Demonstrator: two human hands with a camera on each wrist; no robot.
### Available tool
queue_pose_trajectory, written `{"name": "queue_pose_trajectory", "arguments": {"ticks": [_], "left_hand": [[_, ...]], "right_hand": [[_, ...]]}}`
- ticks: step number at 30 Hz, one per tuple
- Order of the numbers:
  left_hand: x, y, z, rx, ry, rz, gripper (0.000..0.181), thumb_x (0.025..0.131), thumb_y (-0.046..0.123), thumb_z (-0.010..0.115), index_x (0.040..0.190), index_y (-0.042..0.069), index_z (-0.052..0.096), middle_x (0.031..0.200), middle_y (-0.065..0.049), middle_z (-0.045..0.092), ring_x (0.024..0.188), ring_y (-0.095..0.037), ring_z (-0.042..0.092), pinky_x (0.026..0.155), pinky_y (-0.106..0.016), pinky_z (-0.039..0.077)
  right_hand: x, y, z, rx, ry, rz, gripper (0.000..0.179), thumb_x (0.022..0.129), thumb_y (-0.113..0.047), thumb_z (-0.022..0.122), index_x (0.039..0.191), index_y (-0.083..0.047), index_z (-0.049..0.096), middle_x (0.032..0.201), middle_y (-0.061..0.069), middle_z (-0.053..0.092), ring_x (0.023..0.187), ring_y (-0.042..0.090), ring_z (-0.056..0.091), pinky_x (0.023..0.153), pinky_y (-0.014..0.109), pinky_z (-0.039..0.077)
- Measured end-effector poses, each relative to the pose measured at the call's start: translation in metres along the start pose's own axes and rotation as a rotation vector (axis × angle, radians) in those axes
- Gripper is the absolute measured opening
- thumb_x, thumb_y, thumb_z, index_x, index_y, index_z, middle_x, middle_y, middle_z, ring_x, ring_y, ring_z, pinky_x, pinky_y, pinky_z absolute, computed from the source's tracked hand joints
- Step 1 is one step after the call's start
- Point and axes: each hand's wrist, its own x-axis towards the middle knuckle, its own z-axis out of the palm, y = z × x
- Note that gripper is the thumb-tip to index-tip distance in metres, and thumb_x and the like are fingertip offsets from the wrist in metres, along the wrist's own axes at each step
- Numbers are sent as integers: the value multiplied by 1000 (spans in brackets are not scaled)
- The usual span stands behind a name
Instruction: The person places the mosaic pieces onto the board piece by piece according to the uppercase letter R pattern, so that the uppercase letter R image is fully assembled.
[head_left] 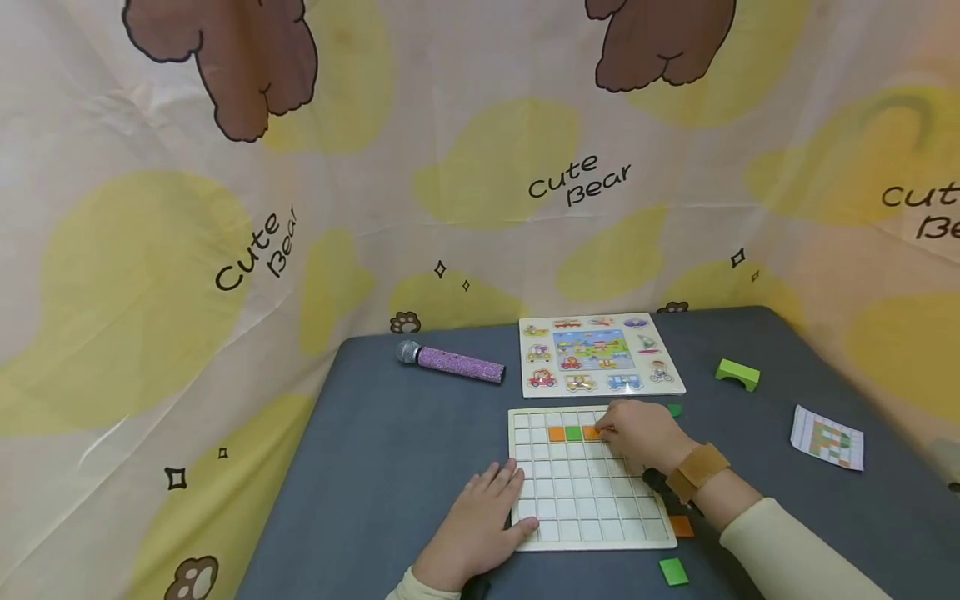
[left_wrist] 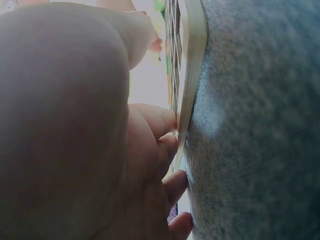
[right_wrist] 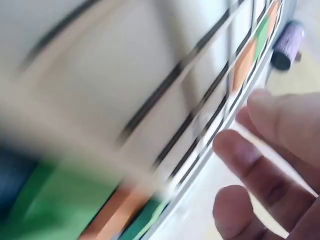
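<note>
A white grid board [head_left: 577,487] with square compartments lies flat on the grey table. Near its far edge, an orange tile [head_left: 556,433], a green tile [head_left: 573,433] and a second orange tile [head_left: 589,432] sit side by side in one row. My left hand [head_left: 480,517] rests at the board's left edge, fingers spread, thumb over the near left corner. Over the far right part reaches my right hand [head_left: 645,433], fingertips at the second orange tile. In the right wrist view its fingers [right_wrist: 240,155] are loosely bent, with no tile visible between them.
Behind the board lie a purple glittery microphone [head_left: 461,365] and a picture puzzle board [head_left: 600,389]. To the right are a green arch block [head_left: 738,373] and a patterned card [head_left: 828,439]. Loose orange [head_left: 681,526] and green [head_left: 673,572] tiles lie by the board's near right corner.
</note>
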Motion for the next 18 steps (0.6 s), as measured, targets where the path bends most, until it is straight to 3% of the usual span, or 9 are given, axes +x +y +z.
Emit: {"name": "queue_pose_trajectory", "arguments": {"ticks": [5,9,12,18], "left_hand": [[0,0,1,-5,6,4,78,108,63,48,164,9,43,172,-8,34,157,-35,31,124,-60,28],[1,-1,2,-2,8,17,80,108,65,47,165,9,43,172,-7,34,158,-34,30,124,-60,28],[1,-1,2,-2,4,15,80,107,65,48,164,10,44,172,-7,34,158,-34,31,124,-59,28],[0,0,-1,-19,-25,-22,78,107,62,53,165,11,43,173,-7,33,158,-34,29,125,-58,27]], "right_hand": [[-20,31,-12,1,-17,137,25,102,-8,69,124,-7,80,120,14,75,88,22,67,60,34,52],[-39,55,-18,-8,-39,183,34,100,-3,65,132,-3,75,133,24,68,97,32,67,66,44,56],[-49,65,-21,-17,-52,193,31,99,-8,70,128,-3,77,127,22,71,103,35,68,79,54,59],[-46,63,-16,-49,10,135,19,97,-22,80,113,-12,84,118,13,74,101,33,70,79,55,61]]}}
